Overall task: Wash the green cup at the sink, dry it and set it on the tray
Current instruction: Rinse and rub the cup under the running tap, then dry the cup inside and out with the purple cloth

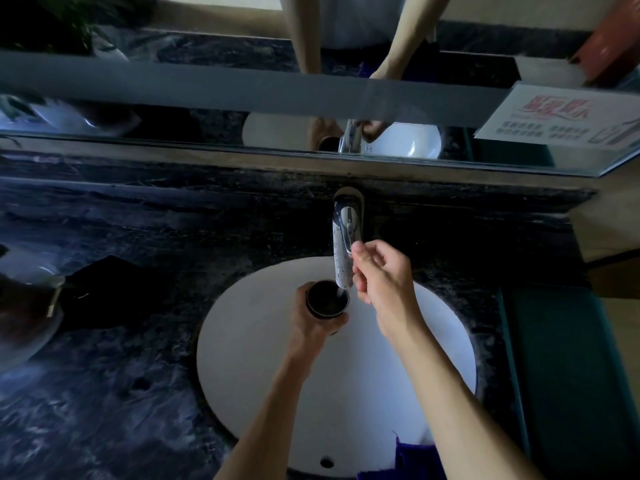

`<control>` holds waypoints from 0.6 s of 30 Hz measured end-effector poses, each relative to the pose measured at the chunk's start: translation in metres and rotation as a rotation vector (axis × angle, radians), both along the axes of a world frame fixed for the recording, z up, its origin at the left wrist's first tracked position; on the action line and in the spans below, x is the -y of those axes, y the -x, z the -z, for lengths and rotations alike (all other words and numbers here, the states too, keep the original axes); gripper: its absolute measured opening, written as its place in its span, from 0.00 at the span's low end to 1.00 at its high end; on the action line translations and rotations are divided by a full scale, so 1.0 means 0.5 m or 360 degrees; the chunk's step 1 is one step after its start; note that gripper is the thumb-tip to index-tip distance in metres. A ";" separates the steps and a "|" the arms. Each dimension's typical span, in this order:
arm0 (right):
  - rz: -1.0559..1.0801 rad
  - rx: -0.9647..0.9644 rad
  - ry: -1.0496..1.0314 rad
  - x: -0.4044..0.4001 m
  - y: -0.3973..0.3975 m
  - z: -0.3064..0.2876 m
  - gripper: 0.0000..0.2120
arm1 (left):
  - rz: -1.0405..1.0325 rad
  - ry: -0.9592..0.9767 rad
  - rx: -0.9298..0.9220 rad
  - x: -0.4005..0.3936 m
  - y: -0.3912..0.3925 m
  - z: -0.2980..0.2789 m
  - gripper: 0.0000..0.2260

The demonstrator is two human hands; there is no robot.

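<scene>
rinse step, cup under spout
my left hand (313, 323) wraps the cup (327, 299); right hand (381, 275) pinches the tap lever (348, 226). likely wet, slippery: grip mid-wall.

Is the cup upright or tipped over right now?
Upright. The cup shows its round open mouth facing up under the tap, held from the side in the left hand over the sink.
</scene>
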State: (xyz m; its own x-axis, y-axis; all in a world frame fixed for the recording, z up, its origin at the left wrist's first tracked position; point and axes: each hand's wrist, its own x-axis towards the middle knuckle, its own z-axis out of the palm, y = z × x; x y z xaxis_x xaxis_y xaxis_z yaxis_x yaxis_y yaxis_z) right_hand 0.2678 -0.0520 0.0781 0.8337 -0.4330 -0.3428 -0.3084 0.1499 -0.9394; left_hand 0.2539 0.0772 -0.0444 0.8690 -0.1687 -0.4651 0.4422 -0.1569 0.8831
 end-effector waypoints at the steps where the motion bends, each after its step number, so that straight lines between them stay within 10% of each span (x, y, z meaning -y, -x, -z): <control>1: -0.0001 -0.0001 -0.0013 0.000 0.000 0.001 0.17 | -0.0009 -0.0010 0.0008 0.001 -0.001 0.000 0.29; 18: 0.0013 -0.0263 0.0010 0.023 0.083 0.058 0.10 | -0.0270 0.0093 -0.0366 -0.006 0.045 -0.049 0.35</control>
State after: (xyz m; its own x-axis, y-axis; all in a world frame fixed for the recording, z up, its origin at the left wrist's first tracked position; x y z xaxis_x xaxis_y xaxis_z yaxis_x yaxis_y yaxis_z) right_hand 0.2261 -0.0637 0.0494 0.7625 -0.4421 -0.4724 -0.4578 0.1475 -0.8768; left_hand 0.2316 0.0802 -0.0201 0.7598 -0.0621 -0.6472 0.6477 -0.0152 0.7618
